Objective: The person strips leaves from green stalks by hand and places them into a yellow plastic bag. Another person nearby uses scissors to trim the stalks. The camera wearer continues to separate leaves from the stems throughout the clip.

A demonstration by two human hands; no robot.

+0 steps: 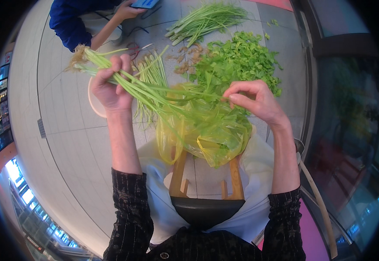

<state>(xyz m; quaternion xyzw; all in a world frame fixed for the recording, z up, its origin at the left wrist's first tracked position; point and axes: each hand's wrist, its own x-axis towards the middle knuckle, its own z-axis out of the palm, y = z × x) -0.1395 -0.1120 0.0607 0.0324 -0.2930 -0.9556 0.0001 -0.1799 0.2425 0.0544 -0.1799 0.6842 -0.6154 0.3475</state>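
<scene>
My left hand (pixel 116 93) grips a bunch of thin-stemmed Chinese celery (pixel 140 88). Its brown roots (pixel 79 58) stick out at the upper left, and the stalks slant down to the right. One stalk stretches across to my right hand (pixel 256 98), which pinches it between thumb and fingers. Below the stalks a yellow translucent plastic bag (pixel 170 143) with green leaves in it lies between my knees. Behind the left hand, a bundle of leafless stalks (pixel 153 70) rests partly hidden. Loose celery leaves (pixel 245 58) form a wide heap on the floor beyond my right hand.
More stalks (pixel 205 23) are piled at the back. Brown root scraps (pixel 184 67) lie beside the leaf heap. Red-handled scissors (pixel 133 49) are near a person's forearm (pixel 106 34); that person holds a phone (pixel 145 3). A white basin's rim (pixel 95 102) shows behind my left wrist. Glass doors (pixel 349 98) stand at right.
</scene>
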